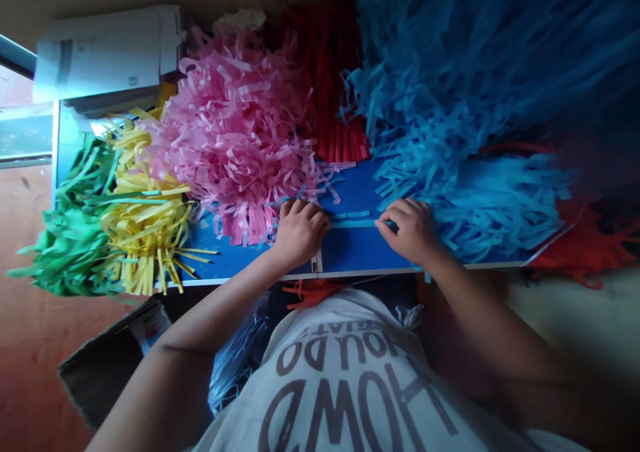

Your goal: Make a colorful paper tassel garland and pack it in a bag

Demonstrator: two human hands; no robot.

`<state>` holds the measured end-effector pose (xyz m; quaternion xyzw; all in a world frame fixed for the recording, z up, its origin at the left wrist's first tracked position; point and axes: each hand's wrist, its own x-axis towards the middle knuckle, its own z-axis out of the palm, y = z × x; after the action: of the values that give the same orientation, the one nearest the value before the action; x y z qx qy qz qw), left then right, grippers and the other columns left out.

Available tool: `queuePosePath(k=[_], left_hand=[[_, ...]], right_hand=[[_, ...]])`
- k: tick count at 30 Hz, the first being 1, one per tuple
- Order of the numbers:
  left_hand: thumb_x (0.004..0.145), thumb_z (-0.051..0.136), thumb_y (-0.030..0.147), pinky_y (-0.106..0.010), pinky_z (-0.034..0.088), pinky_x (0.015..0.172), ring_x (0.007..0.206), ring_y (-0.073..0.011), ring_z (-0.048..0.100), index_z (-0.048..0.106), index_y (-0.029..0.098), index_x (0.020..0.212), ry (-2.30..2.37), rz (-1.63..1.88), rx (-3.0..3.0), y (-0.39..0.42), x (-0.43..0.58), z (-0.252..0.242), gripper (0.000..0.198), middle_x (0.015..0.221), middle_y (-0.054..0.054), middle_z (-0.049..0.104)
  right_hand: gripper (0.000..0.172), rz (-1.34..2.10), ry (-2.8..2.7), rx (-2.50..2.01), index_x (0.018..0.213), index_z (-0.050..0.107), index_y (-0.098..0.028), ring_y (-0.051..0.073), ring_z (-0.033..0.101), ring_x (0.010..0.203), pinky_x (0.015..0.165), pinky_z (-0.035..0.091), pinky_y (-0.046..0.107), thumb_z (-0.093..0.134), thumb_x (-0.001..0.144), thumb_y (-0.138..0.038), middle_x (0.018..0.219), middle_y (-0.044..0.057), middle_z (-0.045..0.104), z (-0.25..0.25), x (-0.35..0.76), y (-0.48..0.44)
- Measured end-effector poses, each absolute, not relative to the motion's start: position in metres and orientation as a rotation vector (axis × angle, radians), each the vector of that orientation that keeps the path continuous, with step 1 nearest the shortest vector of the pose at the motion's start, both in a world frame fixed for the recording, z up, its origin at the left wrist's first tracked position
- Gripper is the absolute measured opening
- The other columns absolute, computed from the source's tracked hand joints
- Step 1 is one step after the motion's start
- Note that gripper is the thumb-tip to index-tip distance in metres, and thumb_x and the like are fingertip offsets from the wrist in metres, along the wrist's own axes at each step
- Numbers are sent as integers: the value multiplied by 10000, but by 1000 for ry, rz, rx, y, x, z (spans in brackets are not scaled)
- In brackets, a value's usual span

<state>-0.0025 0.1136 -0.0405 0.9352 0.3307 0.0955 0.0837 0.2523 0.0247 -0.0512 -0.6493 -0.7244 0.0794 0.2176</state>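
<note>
A narrow light-blue paper strip [353, 224] runs across the blue tabletop [350, 245] between my two hands. My left hand [303, 229] is closed with its knuckles up, gripping the strip's left part; the fingertips are hidden beneath it. At the other end, my right hand [409, 229] pinches the strip between thumb and forefinger. Another short blue piece lies just behind the strip. Beyond my left hand spreads a big heap of pink paper fringe [240, 125]. Blue paper fringe [500, 202] is piled right beside my right hand.
Yellow fringe [145, 219] and green fringe [75, 239] hang over the table's left end. Dark red fringe [340, 105] lies at the back, near a white box [110, 55]. Red fringe [585, 239] sits at the right. An open carton [115, 359] stands below the front edge.
</note>
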Motion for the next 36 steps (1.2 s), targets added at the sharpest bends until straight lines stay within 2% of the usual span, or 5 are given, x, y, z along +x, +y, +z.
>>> queuePosePath(k=[6, 10, 15, 21, 36], left_hand=[[949, 583, 369, -480, 407, 842, 919, -286, 569, 693, 184, 839, 1030, 203, 2768, 122, 0, -36, 242, 896, -97, 693], [934, 629, 304, -494, 383, 925, 982, -277, 574, 724, 236, 974, 924, 275, 2838, 123, 2, -31, 124, 969, -70, 709], [1006, 517, 243, -514, 326, 995, 1024, -253, 582, 755, 281, 969, 594, 378, 3009, 121, 2, -32, 244, 979, -33, 738], [951, 524, 176, -509, 330, 1019, 976, -247, 601, 736, 221, 852, 588, 409, 3022, 120, 12, -30, 239, 861, -35, 738], [962, 544, 254, -554, 264, 1057, 918, -226, 648, 738, 225, 776, 626, 402, 2973, 129, 15, -33, 271, 826, -24, 741]], right_hand=[[162, 230, -2002, -1877, 730, 606, -201, 205, 548, 834, 755, 280, 351, 652, 877, -247, 801, 27, 663, -50, 251, 27], [82, -19, -2058, -1856, 825, 667, -209, 212, 553, 898, 798, 253, 377, 645, 904, -204, 904, 31, 722, -35, 241, 27], [220, -129, -2279, -1578, 822, 700, -210, 163, 556, 874, 810, 234, 383, 560, 984, -161, 841, -6, 737, -29, 225, 26], [303, -201, -2464, -1471, 742, 666, -185, 175, 508, 807, 776, 221, 382, 496, 986, -130, 736, 15, 676, -33, 220, 36], [315, -174, -2796, -1351, 747, 700, -166, 178, 439, 684, 768, 200, 389, 462, 923, -59, 747, 58, 673, -23, 223, 71]])
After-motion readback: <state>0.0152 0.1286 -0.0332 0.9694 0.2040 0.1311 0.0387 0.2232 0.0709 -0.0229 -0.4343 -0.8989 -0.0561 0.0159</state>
